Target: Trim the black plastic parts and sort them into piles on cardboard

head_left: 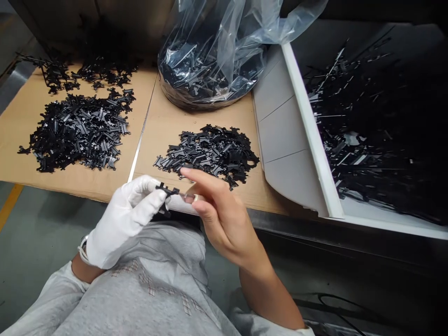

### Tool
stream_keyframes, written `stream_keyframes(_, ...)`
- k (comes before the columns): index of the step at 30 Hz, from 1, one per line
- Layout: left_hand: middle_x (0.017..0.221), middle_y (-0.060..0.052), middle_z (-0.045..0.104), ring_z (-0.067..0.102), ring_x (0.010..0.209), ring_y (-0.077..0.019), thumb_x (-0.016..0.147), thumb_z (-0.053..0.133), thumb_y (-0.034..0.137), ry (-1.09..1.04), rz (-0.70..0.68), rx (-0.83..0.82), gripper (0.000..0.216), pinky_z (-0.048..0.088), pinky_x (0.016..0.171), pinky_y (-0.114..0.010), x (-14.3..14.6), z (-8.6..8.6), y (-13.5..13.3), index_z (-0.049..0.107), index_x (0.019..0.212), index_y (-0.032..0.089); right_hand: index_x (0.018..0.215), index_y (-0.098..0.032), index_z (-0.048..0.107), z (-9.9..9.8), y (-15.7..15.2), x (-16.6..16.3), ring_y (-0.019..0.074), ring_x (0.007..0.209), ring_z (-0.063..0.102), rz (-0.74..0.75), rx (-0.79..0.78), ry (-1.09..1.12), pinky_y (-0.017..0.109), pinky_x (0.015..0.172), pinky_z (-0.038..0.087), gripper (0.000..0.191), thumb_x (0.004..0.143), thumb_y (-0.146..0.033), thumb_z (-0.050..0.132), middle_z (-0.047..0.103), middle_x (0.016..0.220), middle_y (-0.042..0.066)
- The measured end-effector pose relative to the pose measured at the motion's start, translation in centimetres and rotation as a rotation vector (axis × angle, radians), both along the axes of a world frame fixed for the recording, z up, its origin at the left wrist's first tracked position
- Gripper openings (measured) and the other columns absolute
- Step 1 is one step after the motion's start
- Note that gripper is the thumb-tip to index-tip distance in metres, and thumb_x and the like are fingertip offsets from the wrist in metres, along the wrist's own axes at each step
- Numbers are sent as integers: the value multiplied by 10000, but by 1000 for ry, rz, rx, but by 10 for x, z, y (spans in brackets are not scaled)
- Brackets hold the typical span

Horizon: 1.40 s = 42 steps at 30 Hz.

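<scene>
One clear bag (227,51) and one box (310,135) hold many black pieces (350,154). Near the bench (84,187) edge, my left fingers (151,205) pinch one black part (168,189); my right fingers (206,181) grip one small tool (189,198).

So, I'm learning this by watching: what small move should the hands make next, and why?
Probably ease the small tool lightly against the facing end of the black part. The gloved left hand pinches the part, and the bare right hand holds the tool pointed at it; whether they touch is hard to tell.
</scene>
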State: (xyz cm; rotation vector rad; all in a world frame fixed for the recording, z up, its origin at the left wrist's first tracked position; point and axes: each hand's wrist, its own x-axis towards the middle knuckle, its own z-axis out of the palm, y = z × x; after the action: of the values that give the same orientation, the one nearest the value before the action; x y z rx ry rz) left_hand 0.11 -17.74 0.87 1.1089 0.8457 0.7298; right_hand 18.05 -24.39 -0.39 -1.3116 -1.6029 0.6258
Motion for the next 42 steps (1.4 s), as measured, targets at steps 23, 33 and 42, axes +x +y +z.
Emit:
stream_keyframes(23,735,4,654,578,681,-113,863,776,496,-44,-77,-58,329,495,651,-217,-8,-2,0,690,785,187,1486,-325,541,1,-8,2,97,691,674,85,53,20,213,704,592,432,1057,-276,557,788,1062,-3)
stream_keyframes(33,700,36,600,528,648,-68,863,791,465,-135,-83,-108,318,454,628,-167,-7,-1,-2,674,780,181,1599,-335,378,-6,-17,-5,120,669,663,186,16,49,228,673,578,602,1040,-273,594,733,809,-46)
stream_keyframes(42,759,22,634,551,700,-83,869,777,478,-93,-89,-136,344,471,665,-183,-5,-4,-4,646,783,172,1526,-345,491,-6,-14,-6,107,633,639,58,77,37,215,639,566,471,1060,-307,543,743,891,-20)
